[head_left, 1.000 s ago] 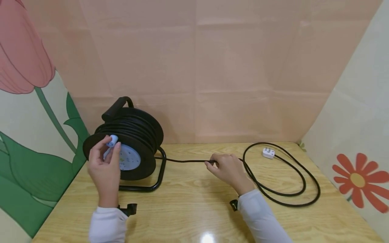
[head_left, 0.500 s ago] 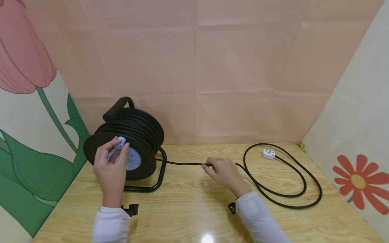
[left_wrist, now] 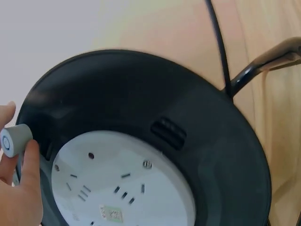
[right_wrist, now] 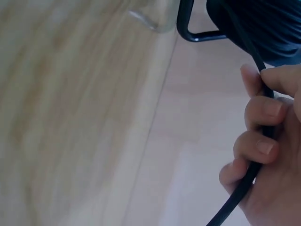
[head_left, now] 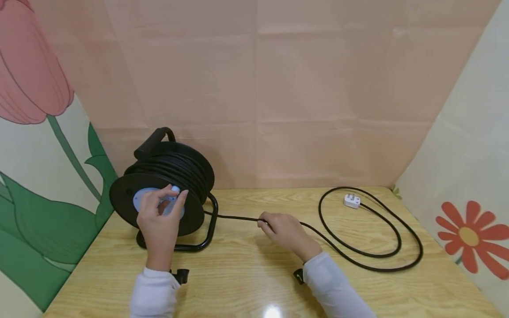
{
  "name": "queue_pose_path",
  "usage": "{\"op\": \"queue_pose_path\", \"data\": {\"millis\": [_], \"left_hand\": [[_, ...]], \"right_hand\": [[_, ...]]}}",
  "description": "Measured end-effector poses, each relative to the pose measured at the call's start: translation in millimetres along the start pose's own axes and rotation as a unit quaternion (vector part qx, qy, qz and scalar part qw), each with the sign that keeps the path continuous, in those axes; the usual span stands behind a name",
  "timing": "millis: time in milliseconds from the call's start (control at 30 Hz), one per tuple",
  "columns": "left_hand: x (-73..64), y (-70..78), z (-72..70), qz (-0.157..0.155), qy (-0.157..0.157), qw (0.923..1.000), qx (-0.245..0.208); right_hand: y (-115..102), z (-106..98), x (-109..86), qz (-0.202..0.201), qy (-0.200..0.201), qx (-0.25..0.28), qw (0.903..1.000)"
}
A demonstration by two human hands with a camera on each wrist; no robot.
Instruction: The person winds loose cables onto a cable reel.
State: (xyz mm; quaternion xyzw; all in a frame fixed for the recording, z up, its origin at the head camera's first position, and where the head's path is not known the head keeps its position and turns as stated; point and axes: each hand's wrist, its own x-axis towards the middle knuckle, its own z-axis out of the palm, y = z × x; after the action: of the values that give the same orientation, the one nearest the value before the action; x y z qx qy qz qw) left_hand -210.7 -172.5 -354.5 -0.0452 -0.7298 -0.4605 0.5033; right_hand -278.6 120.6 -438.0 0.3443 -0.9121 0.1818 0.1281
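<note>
A black cable reel (head_left: 171, 163) stands at the left of the table, wound with black cable. My left hand (head_left: 161, 221) pinches the small light-coloured crank knob (left_wrist: 18, 139) on the reel's front disc, thumb on one side and fingers on the other. Behind that hand is the round pale socket panel (left_wrist: 122, 174), partly hidden in the head view. To the right of the reel, my right hand (head_left: 284, 232) grips the black cable (right_wrist: 242, 188), with its fingers curled round it. The cable runs from the reel through this hand.
Beyond the right hand, the cable lies in loose loops (head_left: 419, 247) on the wooden table (head_left: 238, 282), ending in a white plug (head_left: 351, 201). The reel has a black tube frame (head_left: 212, 225) and a top handle (head_left: 151, 143). A pink backdrop (head_left: 298, 110) rises behind.
My left hand has carried the knob rightward round the front of the disc. My right hand has shifted left and slightly nearer me, still holding the cable.
</note>
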Motion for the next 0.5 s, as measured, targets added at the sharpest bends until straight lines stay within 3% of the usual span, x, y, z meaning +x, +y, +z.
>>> {"op": "queue_pose_path", "data": {"millis": [233,500], "left_hand": [[-4.6,-3.2,5.7,0.008,-0.026,0.9992,0.029],[-3.2,-3.9,3.3,0.012,-0.032,0.9987,0.037]], "right_hand": [[-7.0,2.8,0.7,-0.002,-0.097,0.069,0.9929],[-4.8,-8.4,-2.5,0.028,-0.13,0.121,0.9837]]}}
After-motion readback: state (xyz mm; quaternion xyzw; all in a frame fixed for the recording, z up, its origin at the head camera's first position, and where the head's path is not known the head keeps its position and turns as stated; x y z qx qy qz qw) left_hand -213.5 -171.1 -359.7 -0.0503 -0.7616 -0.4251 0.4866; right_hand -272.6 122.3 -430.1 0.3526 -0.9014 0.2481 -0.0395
